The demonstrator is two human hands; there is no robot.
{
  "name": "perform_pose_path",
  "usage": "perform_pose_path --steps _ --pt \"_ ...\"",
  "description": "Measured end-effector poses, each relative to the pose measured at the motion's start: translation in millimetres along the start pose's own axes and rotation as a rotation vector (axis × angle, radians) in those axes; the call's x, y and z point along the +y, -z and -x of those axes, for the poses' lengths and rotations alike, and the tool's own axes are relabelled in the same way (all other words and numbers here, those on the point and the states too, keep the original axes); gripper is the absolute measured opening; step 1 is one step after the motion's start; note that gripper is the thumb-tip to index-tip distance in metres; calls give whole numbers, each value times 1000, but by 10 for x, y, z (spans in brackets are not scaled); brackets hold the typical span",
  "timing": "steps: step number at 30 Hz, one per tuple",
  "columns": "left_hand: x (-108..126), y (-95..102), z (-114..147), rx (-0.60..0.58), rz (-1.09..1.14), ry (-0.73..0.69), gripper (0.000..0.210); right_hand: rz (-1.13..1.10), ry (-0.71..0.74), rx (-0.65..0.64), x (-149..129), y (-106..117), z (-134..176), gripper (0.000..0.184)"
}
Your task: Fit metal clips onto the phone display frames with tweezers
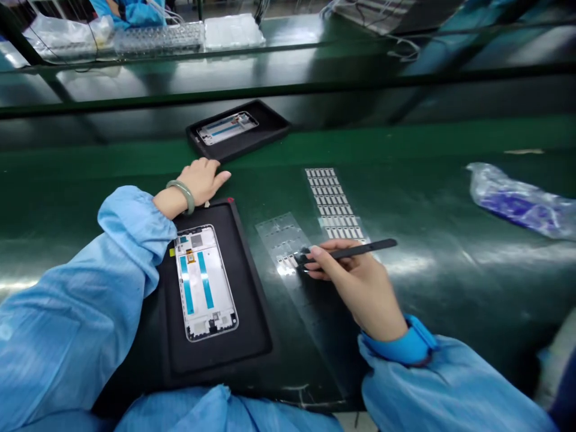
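Observation:
My right hand [355,279] grips black tweezers [366,248], whose tips are over a clear sheet of small stickers [282,237]. A few pale stickers show near the tips; whether one is pinched is too small to tell. My left hand [202,180] rests with fingers spread at the top edge of a black tray [252,324], just short of a second black tray. In the near tray lies a phone frame [207,282] with two blue strips and a small gold-and-white part. A fuller sheet of stickers [333,201] lies beyond my right hand.
The second black tray [274,123] holds another phone frame [228,128]. A plastic bag with purple contents [524,201] lies at the right of the green table [427,180]. Behind a dark rail are bubble wrap [157,39], white packaging [234,31] and a person's blue sleeve [139,13].

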State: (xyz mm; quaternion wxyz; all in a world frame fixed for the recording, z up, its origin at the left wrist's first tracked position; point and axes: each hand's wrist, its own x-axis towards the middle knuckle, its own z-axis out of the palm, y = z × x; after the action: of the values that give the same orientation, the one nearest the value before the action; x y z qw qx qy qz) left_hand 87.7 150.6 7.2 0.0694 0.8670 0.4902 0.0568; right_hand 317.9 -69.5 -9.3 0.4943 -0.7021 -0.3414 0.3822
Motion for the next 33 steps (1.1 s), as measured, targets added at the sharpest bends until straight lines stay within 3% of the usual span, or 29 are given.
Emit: perform_pose_path --steps 3,5,7,9,11,14,17,22,27,30,33 --pt "-73 63 42 57 -47 98 51 43 5 -13 3 -12 -10 39" --pt "-15 126 151 73 -55 60 54 61 3 -31 -7 -16 -21 40" --pt "152 169 329 24 -25 -148 53 68 -1 -44 -14 -24 -31 41" --pt "399 164 568 -91 26 -500 51 70 -8 -49 -17 -33 -39 43" --pt "669 102 825 -129 28 -718 55 63 -19 -52 -16 -40 -46 45" --pt "982 -52 1116 -103 15 -758 56 33 -51 -67 -17 -36 -53 43" --pt "1113 -188 1213 -83 9 -722 53 -24 -93 -87 -46 -9 -51 38" --pt "1116 -264 1187 -39 38 -728 48 -171 -182 -148 -191 54 -12 36" --pt "1023 -150 1249 16 57 -739 51 -286 -246 -149 -365 36 40 36" --pt "793 24 1303 25 85 -750 49 -385 -311 -123 -455 -29 67 39" --pt "406 198 1325 9 75 -687 44 -433 -344 -125 -532 -117 76 39"
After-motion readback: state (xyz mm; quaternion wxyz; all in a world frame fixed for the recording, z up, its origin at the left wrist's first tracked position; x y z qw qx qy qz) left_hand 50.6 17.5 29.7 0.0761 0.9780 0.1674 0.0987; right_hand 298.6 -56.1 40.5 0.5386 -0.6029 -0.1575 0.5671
